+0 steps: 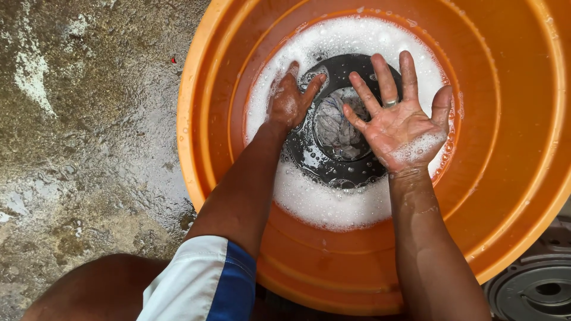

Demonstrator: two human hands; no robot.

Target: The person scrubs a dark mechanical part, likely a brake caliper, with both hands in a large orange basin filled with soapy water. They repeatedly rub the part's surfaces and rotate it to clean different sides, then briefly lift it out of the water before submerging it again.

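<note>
The right hand point(402, 122) is lifted palm-up with all five fingers spread wide, wet and flecked with suds, a plain metal ring point(390, 102) on one finger; it holds nothing. Just below and beside its fingertips lies the bunched grey-and-white wet cloth point(337, 123), in a dark pool of water ringed by white soap foam point(333, 205). The left hand point(289, 102) is on the far side of that cloth from the right, dipped knuckles-up into the foam's edge with fingers loosely curled, one finger pointing toward the cloth — whether it grips any fabric I cannot tell, since the fingertips sink into suds and water. Both hands work inside a large round orange plastic basin point(511, 196), which surrounds them on every side. By the look of it this is the scrubbing or soaking stage of a hand wash, the cloth let go for a moment; taking it up again would call for both hands to close on the bundle from either side. Much is hard to read: how much cloth lies under the water, and the basin's depth. Outward of the left forearm is wet, mottled concrete floor point(83, 137); a white-and-blue sleeve point(205, 279) and a grey round lid-like object point(538, 288) are cut off by the bottom of the view.
</note>
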